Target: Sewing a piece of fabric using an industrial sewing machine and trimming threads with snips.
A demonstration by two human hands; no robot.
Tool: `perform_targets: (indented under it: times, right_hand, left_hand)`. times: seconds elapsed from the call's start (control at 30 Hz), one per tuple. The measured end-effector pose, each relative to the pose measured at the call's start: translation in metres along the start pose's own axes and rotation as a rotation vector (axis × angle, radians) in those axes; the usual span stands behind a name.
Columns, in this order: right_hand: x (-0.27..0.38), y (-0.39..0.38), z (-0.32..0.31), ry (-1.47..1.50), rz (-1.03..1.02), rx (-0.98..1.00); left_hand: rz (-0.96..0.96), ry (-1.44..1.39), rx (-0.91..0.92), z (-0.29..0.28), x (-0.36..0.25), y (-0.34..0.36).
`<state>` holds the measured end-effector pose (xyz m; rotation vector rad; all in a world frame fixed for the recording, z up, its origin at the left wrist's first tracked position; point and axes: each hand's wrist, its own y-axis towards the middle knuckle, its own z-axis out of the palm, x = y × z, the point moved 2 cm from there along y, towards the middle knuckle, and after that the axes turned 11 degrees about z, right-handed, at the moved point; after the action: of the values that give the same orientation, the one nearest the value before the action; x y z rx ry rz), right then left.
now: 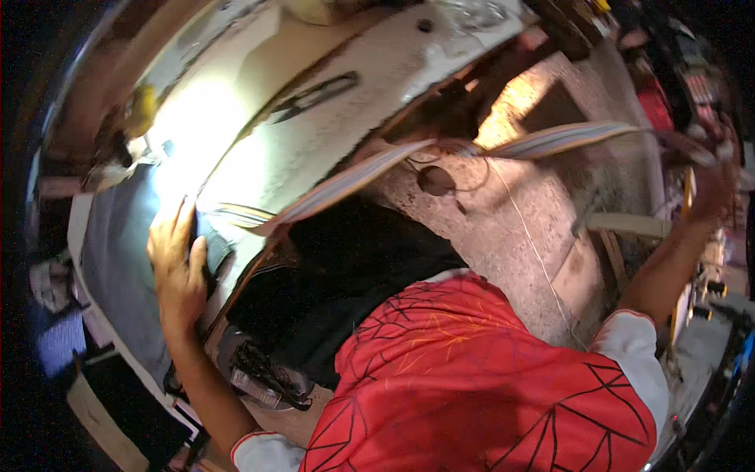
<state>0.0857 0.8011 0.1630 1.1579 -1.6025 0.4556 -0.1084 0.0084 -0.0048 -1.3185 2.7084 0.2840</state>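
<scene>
A long, flat fabric band striped in grey, pale and yellowish tones (358,177) runs twisted across the scene, from the white tabletop (314,145) on the left, over the floor, to the far right. There the right hand (717,187), blurred, is closed on it. The left hand (174,256) lies palm down with fingers extended, just beside the band's left end; glare hides its fingertips. Left of it is dark grey cloth (118,236); farther off, a slim dark tool with a looped handle (316,96) rests on the tabletop. A thin whitish cord (528,230) trails across the speckled floor (491,224).
</scene>
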Motion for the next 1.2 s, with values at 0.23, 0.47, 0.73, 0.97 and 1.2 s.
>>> perform_targets:
  times: [0.23,0.47,0.73,0.97,1.2]
  right_hand:
    - [-0.092,-0.034,0.177,-0.465,0.412,0.443]
    - [0.019,-0.102,0.422,-0.336,0.05,1.011]
    - [0.114,-0.135,0.624,-0.228,-0.459,0.647]
    - [0.112,-0.145,0.634,-0.388,-0.435,0.609]
    - [0.1,-0.143,0.604,-0.545,-0.418,0.739]
  left_hand:
    - [0.03,-0.029,-0.033,-0.003,-0.006,0.001]
    - [0.068,-0.114,-0.166,-0.006,-0.006,-0.007]
    - [0.059,-0.176,-0.184,0.0,-0.002,-0.007]
    - [0.047,-0.203,-0.21,-0.001,-0.002,-0.007]
    - [0.028,-0.183,-0.163,-0.003,0.0,-0.009]
